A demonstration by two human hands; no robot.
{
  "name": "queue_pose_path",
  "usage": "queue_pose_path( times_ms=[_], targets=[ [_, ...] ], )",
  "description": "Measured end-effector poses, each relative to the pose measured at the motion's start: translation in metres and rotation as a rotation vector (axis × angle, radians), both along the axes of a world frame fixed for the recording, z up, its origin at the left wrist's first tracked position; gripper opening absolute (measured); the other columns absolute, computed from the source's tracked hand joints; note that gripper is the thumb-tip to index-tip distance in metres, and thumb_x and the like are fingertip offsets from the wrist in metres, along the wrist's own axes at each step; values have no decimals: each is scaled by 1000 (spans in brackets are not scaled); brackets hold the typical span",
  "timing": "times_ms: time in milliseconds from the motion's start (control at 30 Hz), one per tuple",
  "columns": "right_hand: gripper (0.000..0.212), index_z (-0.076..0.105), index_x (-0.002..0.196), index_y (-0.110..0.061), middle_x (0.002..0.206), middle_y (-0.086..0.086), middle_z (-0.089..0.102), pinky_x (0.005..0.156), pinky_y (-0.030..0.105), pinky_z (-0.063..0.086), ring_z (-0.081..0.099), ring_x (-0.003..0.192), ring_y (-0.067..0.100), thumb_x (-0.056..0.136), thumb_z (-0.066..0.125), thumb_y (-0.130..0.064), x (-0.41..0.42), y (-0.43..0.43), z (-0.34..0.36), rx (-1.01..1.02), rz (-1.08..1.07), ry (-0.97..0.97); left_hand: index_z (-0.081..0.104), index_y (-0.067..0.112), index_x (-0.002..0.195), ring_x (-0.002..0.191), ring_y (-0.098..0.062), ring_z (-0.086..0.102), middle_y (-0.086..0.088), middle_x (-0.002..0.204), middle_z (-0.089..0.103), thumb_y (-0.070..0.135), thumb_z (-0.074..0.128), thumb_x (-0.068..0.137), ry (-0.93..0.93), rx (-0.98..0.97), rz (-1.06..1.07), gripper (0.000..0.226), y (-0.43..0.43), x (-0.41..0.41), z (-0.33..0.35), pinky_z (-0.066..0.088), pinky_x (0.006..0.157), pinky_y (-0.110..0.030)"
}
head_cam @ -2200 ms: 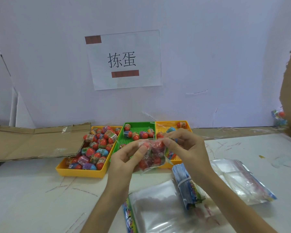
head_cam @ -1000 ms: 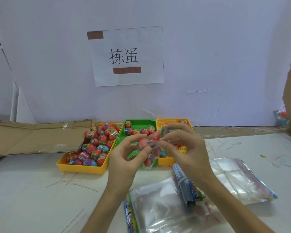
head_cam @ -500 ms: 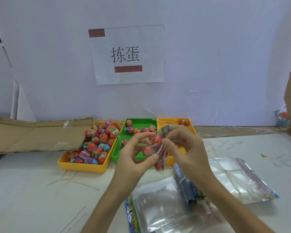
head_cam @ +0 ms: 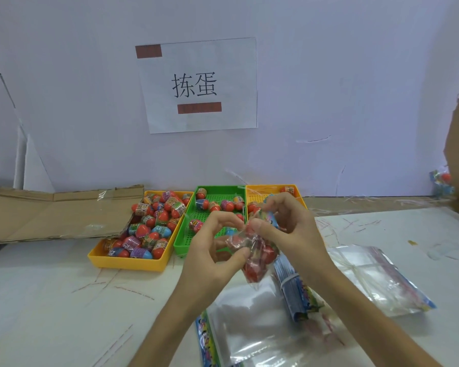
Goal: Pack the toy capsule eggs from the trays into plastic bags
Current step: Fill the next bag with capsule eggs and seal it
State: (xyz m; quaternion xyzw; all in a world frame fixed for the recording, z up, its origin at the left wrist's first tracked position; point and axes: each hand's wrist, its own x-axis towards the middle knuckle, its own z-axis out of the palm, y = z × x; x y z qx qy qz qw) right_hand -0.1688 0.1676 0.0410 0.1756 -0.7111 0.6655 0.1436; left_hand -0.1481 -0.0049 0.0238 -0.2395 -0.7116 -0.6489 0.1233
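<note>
Bag-sealing step, judged from the grip.
Left hand and right hand both pinch the mouth of the plastic bag at centre, capsule eggs hanging inside; the yellow tray at ten o'clock holds more. Next likely: press the closure shut.

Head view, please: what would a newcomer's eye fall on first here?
At centre, the left hand and right hand pinch a clear bag of red eggs above the table. Behind, to the left, a yellow tray is heaped with more. A paper sign hangs on the wall above.
</note>
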Motion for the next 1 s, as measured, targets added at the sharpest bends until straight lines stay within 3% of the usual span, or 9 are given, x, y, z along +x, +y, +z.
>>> queue_pose_path(
  times_ms=[67,133,300,400,467,600,700,900,1000],
  targets=[
    [35,67,102,-30,92,-6,69,76,28,53,68,85,12,71,81,-35,-3,3,-1,-25,87,-187,61,40,109,84,-17,66,12,107,64,7,70,79,-15,-19,9,46,-1,-1,-1,60,73,-31],
    [21,73,92,-24,88,-2,71,79,26,54,70,87,12,73,80,-31,-4,5,0,-12,203,-258,61,40,116,89,-18,68,8,108,64,6,69,78,-76,-32,-33,52,-3,-3,-3,61,78,-33],
    [16,70,75,-15,71,4,65,71,26,53,63,71,16,91,73,-16,-3,3,-5,132,122,-99,65,32,132,110,-15,71,7,119,73,36,77,88,-349,17,-95,45,1,-5,-8,61,86,-36],
    [23,73,95,-24,89,-7,72,75,24,58,71,84,11,93,62,-44,-3,2,-1,135,64,-153,71,11,125,102,-24,74,-9,114,76,37,73,80,-480,244,-45,52,7,-8,-10,62,74,-36],
    [45,69,111,-24,103,-9,72,76,25,59,72,92,9,82,60,-57,-6,9,4,60,91,-267,70,4,123,101,-26,74,-15,115,75,32,68,82,-517,452,-40,49,4,-11,-8,63,72,-35],
    [45,70,101,-16,92,-5,76,76,31,62,76,84,21,71,75,-49,-7,15,6,17,216,-395,63,4,127,103,-22,72,-13,118,72,25,58,94,-485,684,-64,40,-4,-13,-3,62,82,-34],
    [26,72,85,-22,86,-5,75,78,35,63,77,87,28,74,78,-44,-5,9,-1,-30,258,-425,59,4,130,102,-21,70,-14,117,71,27,57,95,-435,675,-15,42,-2,-13,-5,61,88,-34],
    [8,75,96,-20,95,4,77,65,27,60,77,83,23,88,77,-20,-5,4,-5,-67,95,-278,60,9,124,106,-26,70,-16,118,72,21,73,86,-319,462,108,41,-3,-13,-8,56,85,-33],
    [16,78,92,-31,94,0,76,64,26,58,71,81,23,87,77,-16,-8,5,-5,-2,-19,-180,61,20,122,104,-21,72,-7,112,74,28,79,77,-332,326,122,49,-3,-13,-9,57,80,-28]
  ],
)
